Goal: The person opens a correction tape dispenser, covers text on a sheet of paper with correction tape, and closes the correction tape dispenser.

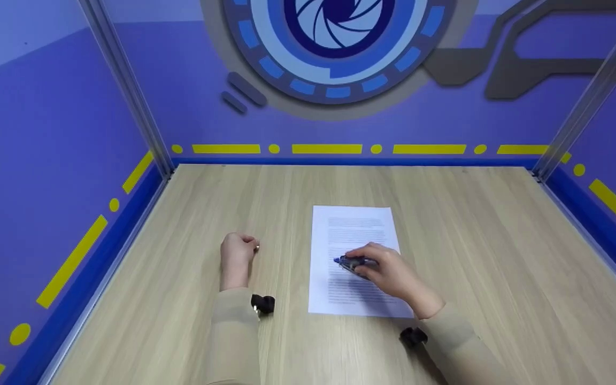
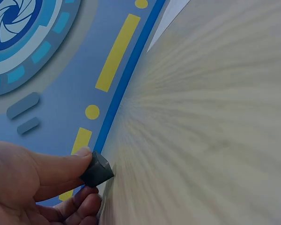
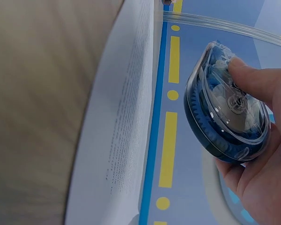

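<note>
My right hand (image 1: 393, 272) grips a correction tape dispenser (image 3: 232, 110) between thumb and fingers. The dispenser has a clear teardrop body with blue gearing inside, and its blue tip (image 1: 337, 260) points left over the printed sheet (image 1: 321, 230). Left of the paper, my left hand (image 1: 237, 254) is held close over the table, with fingers curled. In the left wrist view the thumb and fingers pinch a small dark cap-like piece (image 2: 97, 171); the head view mostly hides it behind the hand.
The sheet lies on a light wooden table (image 1: 281, 208), lines of print running down it. Blue-purple panels (image 1: 179, 96) with yellow markings wall in the back and both sides. Black wrist cameras (image 1: 263, 304) sit at both sleeves.
</note>
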`<state>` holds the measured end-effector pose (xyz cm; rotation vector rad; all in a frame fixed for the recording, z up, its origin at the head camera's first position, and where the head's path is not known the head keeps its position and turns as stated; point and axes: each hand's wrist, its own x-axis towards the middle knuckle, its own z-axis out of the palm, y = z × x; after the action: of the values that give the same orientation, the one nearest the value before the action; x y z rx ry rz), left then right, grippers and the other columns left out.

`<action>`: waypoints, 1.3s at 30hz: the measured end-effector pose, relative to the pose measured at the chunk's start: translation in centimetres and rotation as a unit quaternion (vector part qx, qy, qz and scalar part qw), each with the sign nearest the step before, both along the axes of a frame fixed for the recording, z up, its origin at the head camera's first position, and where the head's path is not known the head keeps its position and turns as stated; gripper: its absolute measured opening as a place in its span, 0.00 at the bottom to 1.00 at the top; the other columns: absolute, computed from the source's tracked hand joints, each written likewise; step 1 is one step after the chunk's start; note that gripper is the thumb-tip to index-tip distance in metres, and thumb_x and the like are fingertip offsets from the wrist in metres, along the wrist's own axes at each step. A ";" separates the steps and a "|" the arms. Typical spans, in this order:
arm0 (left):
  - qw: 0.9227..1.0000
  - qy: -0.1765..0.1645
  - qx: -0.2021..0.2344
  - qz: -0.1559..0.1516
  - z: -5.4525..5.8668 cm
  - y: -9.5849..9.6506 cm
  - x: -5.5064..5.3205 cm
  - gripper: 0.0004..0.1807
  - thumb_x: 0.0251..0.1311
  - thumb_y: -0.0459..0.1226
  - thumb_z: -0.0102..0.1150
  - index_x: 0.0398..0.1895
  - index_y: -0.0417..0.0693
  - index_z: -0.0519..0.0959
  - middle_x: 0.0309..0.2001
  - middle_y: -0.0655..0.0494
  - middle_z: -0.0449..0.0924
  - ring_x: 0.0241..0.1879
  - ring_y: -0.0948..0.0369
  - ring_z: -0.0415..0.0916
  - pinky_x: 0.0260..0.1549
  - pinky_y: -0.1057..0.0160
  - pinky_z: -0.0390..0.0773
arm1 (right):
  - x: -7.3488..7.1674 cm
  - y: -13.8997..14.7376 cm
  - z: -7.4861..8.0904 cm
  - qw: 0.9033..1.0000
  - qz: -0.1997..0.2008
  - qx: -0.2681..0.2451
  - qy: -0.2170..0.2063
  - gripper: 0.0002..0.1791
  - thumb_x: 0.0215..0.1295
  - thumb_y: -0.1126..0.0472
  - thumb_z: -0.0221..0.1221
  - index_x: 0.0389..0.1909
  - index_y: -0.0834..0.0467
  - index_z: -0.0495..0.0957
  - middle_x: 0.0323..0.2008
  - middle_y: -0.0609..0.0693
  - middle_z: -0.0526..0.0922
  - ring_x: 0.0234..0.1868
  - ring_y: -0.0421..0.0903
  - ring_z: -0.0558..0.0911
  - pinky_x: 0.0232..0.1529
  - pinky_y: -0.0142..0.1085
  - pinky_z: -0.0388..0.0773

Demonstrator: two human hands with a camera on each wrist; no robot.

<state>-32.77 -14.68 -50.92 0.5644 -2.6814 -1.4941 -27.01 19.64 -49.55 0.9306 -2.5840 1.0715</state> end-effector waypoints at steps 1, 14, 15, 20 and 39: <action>1.000 -0.006 -0.005 -0.001 0.0 0.0 0.0 0.11 0.69 0.33 0.59 0.47 0.35 0.87 0.50 0.41 0.87 0.52 0.48 0.82 0.53 0.51 0.82 | 0.0 0.0 0.0 1.000 0.000 0.002 0.000 0.18 0.62 0.68 0.69 0.54 0.52 0.86 0.46 0.49 0.89 0.48 0.46 0.87 0.50 0.43 0.87; 0.999 -0.009 -0.033 0.000 0.1 -0.2 0.3 0.13 0.70 0.33 0.59 0.51 0.34 0.84 0.54 0.38 0.85 0.56 0.44 0.82 0.56 0.47 0.81 | 0.0 0.0 -0.1 1.000 0.002 0.007 0.001 0.18 0.62 0.68 0.69 0.53 0.53 0.86 0.46 0.50 0.89 0.48 0.47 0.87 0.51 0.44 0.87; 0.999 -0.009 -0.030 0.000 0.1 -0.2 0.3 0.13 0.70 0.33 0.58 0.52 0.34 0.83 0.55 0.37 0.84 0.57 0.44 0.81 0.57 0.47 0.81 | 0.0 0.0 -0.2 1.000 0.002 0.008 0.001 0.18 0.62 0.68 0.69 0.53 0.53 0.86 0.46 0.50 0.89 0.48 0.47 0.87 0.50 0.45 0.87; 1.000 -0.005 -0.018 0.001 0.1 -0.3 0.3 0.19 0.71 0.33 0.57 0.62 0.32 0.77 0.63 0.35 0.79 0.65 0.42 0.76 0.64 0.46 0.78 | 0.0 0.1 -0.2 1.000 0.000 0.011 0.004 0.18 0.62 0.68 0.69 0.53 0.53 0.86 0.46 0.51 0.89 0.48 0.47 0.87 0.50 0.45 0.87; 0.993 0.074 -0.074 -0.059 2.7 1.8 0.3 0.22 0.71 0.35 0.60 0.65 0.33 0.75 0.53 0.39 0.79 0.53 0.47 0.79 0.55 0.50 0.80 | -0.1 0.2 -0.1 1.000 -0.006 0.018 0.000 0.18 0.63 0.67 0.68 0.54 0.52 0.86 0.47 0.49 0.89 0.48 0.48 0.88 0.50 0.45 0.86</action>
<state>-32.48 -12.88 -48.18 0.2811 -2.7194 -1.2896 -27.09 19.82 -49.69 0.9210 -2.6144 1.0241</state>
